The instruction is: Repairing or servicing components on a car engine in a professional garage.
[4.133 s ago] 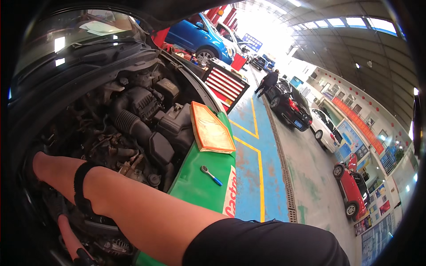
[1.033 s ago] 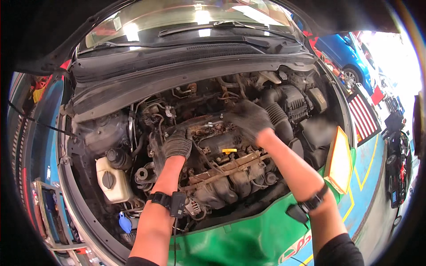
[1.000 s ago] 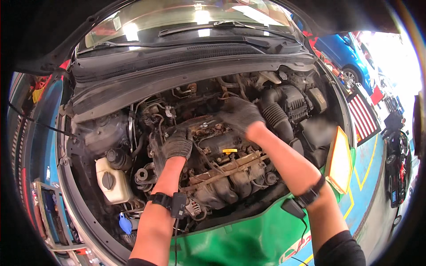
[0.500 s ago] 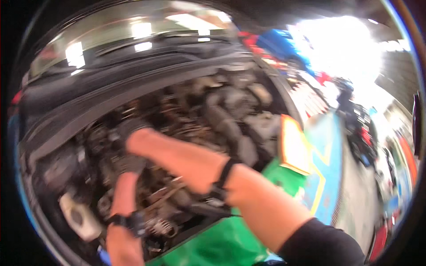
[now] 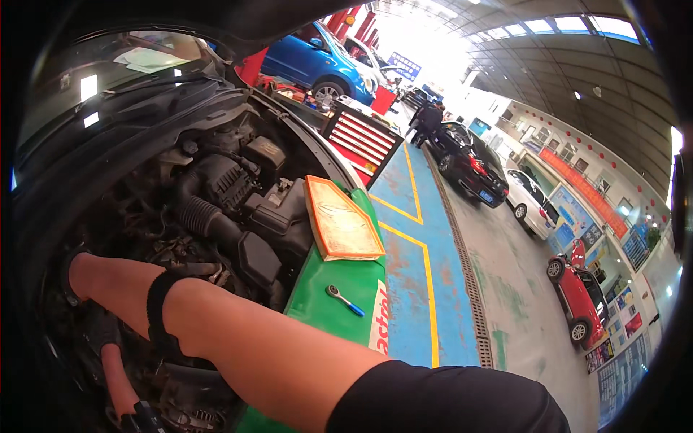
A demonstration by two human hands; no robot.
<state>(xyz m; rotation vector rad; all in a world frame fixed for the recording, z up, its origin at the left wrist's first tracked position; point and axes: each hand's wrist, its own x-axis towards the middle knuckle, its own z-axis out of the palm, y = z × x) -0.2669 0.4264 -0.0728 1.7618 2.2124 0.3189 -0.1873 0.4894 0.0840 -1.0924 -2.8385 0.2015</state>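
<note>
Both my hands wear dark gloves and reach into the engine bay (image 5: 162,245) of a car with its hood up. My right hand (image 5: 70,278) is deep at the left edge of the view, its forearm crossing over the engine. Just below it, nearer to me, my left hand (image 5: 101,328) is also down among dark engine parts. Shadow and the gloves hide the fingers of both, and what they touch cannot be made out. To the right of my right forearm are a ribbed black intake hose (image 5: 198,214) and a black air filter housing (image 5: 224,180).
A green fender cover (image 5: 317,296) drapes the car's side, carrying an orange-framed panel air filter (image 5: 343,224) and a ratchet (image 5: 345,299) with a blue handle end. Beyond stand a red tool cabinet (image 5: 361,141), a blue car (image 5: 310,61), a black car (image 5: 473,162) and people (image 5: 427,121).
My view has swung to the right, so both hands now appear farther left, and more of the workshop shows. Both hands are still down in the engine bay.
</note>
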